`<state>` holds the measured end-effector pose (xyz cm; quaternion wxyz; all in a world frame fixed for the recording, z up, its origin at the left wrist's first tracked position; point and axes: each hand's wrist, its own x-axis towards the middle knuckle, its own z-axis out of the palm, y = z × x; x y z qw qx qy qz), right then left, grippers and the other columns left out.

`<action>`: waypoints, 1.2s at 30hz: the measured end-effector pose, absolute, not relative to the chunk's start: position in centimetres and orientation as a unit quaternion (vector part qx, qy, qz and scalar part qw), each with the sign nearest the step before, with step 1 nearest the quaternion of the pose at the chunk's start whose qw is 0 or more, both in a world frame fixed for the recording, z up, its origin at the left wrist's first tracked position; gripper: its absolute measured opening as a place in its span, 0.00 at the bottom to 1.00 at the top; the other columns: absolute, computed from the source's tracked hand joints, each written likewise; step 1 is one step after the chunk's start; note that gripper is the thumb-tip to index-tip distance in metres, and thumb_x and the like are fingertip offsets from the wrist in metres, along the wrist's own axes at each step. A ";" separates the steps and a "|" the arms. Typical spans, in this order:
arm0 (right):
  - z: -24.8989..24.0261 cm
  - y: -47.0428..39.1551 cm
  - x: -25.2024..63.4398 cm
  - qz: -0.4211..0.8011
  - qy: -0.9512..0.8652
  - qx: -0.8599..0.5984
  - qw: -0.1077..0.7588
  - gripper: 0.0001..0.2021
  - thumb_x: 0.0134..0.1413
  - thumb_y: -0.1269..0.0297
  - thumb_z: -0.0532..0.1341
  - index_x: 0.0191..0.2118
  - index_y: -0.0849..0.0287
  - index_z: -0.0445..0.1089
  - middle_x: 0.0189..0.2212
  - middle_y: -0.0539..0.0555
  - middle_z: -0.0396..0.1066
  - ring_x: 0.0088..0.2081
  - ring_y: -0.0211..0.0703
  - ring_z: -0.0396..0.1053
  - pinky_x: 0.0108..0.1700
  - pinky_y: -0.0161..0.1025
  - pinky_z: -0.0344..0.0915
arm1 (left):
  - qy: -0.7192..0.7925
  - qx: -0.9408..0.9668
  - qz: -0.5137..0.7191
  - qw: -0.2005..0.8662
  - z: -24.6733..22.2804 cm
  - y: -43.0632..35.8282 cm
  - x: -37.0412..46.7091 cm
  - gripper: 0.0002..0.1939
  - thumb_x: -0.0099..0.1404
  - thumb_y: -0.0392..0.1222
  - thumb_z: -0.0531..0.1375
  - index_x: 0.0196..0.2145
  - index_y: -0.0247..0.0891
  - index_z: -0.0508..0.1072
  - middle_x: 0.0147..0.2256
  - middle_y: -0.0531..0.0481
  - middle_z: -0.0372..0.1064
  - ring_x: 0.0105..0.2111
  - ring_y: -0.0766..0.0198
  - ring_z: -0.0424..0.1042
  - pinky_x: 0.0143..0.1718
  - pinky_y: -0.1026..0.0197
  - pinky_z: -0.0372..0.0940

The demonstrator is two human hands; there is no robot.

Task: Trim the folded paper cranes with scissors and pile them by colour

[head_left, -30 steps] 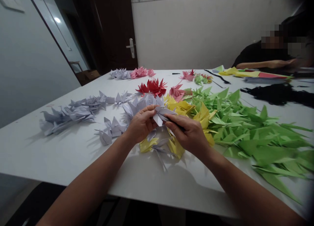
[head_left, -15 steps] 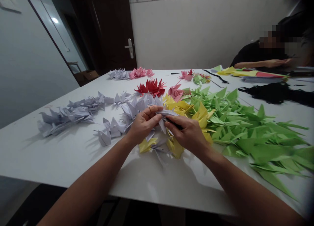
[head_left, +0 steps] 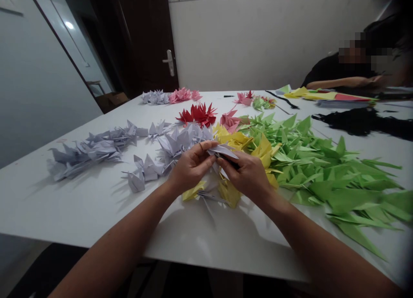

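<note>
Above the white table (head_left: 97, 212), my left hand (head_left: 193, 166) pinches a folded white paper piece (head_left: 224, 150) between thumb and fingers. My right hand (head_left: 247, 171) grips the same piece from the right, with something dark partly hidden under its fingers. Around and behind my hands lie white folded paper cranes (head_left: 180, 141) and yellow ones (head_left: 237, 141). Just below my hands rest a yellow piece (head_left: 229, 194) and some thin white folded pieces (head_left: 211, 197). A large heap of green folded paper (head_left: 335, 181) spreads beside my right hand.
More white cranes (head_left: 90, 153) lie at the left, red ones (head_left: 198, 115) and pink ones (head_left: 182, 95) farther back. Black cords or tassels (head_left: 361, 121) and colored sheets (head_left: 338, 97) are at the back right. A person in black (head_left: 332, 69) sits across the table.
The white piece between my hands has turned, its broad side now showing and its point toward the right. My fingers have shifted slightly around it. The person's hands across the table moved a little.
</note>
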<state>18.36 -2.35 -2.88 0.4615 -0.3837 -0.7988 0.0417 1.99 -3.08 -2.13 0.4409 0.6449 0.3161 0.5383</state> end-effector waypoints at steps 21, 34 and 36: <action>-2.9 -2.2 18.6 -0.009 -0.802 -0.391 0.452 0.12 0.58 0.63 0.57 0.43 0.57 0.75 0.37 0.56 0.78 0.37 0.49 0.75 0.38 0.42 0.69 | 0.325 0.662 0.517 0.434 -2.6 -3.3 2.1 0.20 0.60 0.38 0.62 0.50 0.33 0.69 0.45 0.40 0.72 0.44 0.60 0.72 0.51 0.56 0.65; -2.8 -2.3 18.6 0.016 -0.809 -0.381 0.447 0.13 0.58 0.64 0.58 0.46 0.59 0.74 0.42 0.57 0.77 0.43 0.51 0.75 0.43 0.45 0.70 | 0.310 0.646 0.536 0.447 -2.3 -3.3 2.1 0.19 0.59 0.37 0.62 0.49 0.33 0.69 0.45 0.42 0.72 0.45 0.61 0.72 0.51 0.58 0.66; -2.7 -2.4 18.6 0.022 -0.806 -0.384 0.451 0.13 0.58 0.64 0.58 0.47 0.58 0.74 0.43 0.57 0.76 0.43 0.51 0.75 0.43 0.45 0.70 | 0.311 0.646 0.536 0.446 -2.4 -3.3 2.2 0.19 0.59 0.37 0.62 0.49 0.33 0.69 0.45 0.41 0.71 0.45 0.61 0.72 0.52 0.58 0.65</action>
